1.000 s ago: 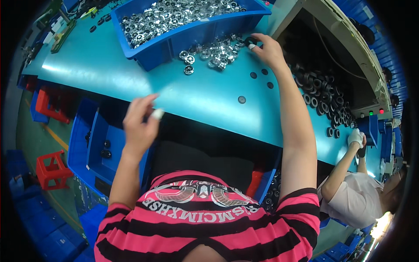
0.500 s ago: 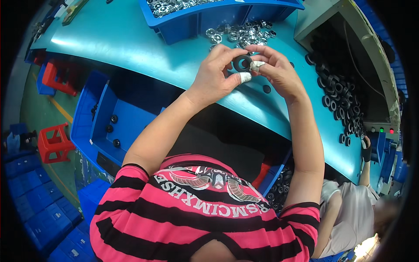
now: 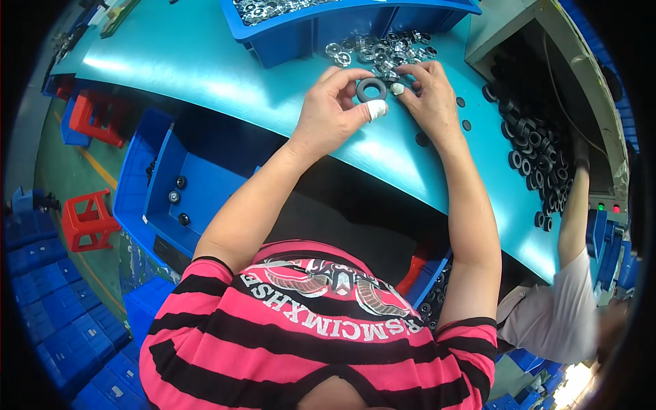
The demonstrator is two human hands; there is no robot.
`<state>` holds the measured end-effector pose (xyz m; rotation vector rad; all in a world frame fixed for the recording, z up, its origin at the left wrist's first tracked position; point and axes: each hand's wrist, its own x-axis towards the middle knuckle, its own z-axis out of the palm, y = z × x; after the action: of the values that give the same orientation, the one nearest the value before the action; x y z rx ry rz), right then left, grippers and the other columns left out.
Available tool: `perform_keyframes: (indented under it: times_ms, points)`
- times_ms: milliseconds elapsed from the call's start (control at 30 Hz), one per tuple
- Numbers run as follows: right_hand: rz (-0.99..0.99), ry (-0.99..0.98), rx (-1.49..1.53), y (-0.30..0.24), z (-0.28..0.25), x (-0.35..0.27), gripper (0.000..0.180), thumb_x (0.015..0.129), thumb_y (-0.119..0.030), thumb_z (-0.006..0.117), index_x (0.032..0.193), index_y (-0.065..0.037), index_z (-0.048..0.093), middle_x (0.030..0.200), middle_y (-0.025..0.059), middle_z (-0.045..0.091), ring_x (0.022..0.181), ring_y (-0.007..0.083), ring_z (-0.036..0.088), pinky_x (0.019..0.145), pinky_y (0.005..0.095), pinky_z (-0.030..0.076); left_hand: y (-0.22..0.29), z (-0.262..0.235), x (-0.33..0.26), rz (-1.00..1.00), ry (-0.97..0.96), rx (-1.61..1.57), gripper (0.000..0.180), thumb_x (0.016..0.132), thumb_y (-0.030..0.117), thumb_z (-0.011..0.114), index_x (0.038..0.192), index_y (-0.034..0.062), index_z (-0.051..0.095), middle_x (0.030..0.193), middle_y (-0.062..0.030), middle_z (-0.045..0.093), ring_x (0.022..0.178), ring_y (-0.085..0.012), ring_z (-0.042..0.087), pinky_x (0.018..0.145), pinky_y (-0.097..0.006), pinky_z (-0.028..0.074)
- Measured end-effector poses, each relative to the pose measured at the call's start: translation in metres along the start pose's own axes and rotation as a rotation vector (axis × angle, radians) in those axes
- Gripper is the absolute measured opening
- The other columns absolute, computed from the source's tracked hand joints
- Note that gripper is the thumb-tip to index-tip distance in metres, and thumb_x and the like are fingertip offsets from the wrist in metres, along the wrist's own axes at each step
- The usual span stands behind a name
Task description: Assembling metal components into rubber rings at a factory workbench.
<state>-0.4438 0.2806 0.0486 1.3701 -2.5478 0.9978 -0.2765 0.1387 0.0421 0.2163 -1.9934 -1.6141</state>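
While pinched by left hand (image 3: 333, 113): one black ring (image 3: 371, 88); right hand (image 3: 429, 96) alongside

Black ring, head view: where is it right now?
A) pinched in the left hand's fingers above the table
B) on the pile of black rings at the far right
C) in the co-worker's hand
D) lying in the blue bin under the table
A: the black ring sits between the fingertips of the left hand, over the teal table, with the right hand close beside it.
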Motion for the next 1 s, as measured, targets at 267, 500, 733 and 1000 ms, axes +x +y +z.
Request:
perform_keyframes:
  times_ms: [267,500,733,1000]
  points:
    - [-0.13,0.027,-0.05,-0.013,0.005,-0.003,0.032,0.08,-0.015,0.08,0.111,-0.017,0.074,0.106,0.006,0.061,0.089,0.0238,0.064,0.075,0.0386,0.054,-0.004,-0.019,0.005,-0.433,-0.279,-1.155,0.053,0.107,0.04,0.042,0.138,-0.0017,0.051,0.09,-0.0056,0.051,0.077,-0.0167,0.049,0.063,-0.03,0.045]
    - [-0.051,0.031,0.196,-0.017,0.008,-0.006,0.026,0.08,-0.012,0.08,0.105,-0.01,0.073,0.101,0.0037,0.066,0.077,0.0171,0.067,0.069,0.0329,0.055,-0.006,-0.023,0.005,-0.453,-0.307,-1.229,0.056,0.109,0.04,0.033,0.146,-0.0009,0.042,0.089,-0.0074,0.051,0.075,-0.0169,0.048,0.062,-0.03,0.045]
    - [0.145,-0.103,0.876,-0.017,0.001,-0.009,0.028,0.084,-0.006,0.08,0.109,-0.005,0.068,0.11,0.0049,0.07,0.095,0.0111,0.067,0.083,0.0273,0.056,-0.007,-0.021,0.003,-0.439,-0.298,-1.173,0.056,0.108,0.041,0.034,0.143,-0.0006,0.046,0.088,-0.007,0.054,0.074,-0.0165,0.05,0.062,-0.03,0.046]
    - [0.055,-0.152,1.065,-0.031,-0.004,-0.013,0.035,0.081,-0.005,0.08,0.114,-0.004,0.067,0.111,0.005,0.07,0.104,0.0147,0.066,0.091,0.03,0.055,-0.009,-0.016,0.0,-0.401,-0.271,-0.964,0.053,0.107,0.041,0.038,0.14,0.0015,0.05,0.09,-0.0055,0.057,0.075,-0.0139,0.055,0.063,-0.031,0.051]
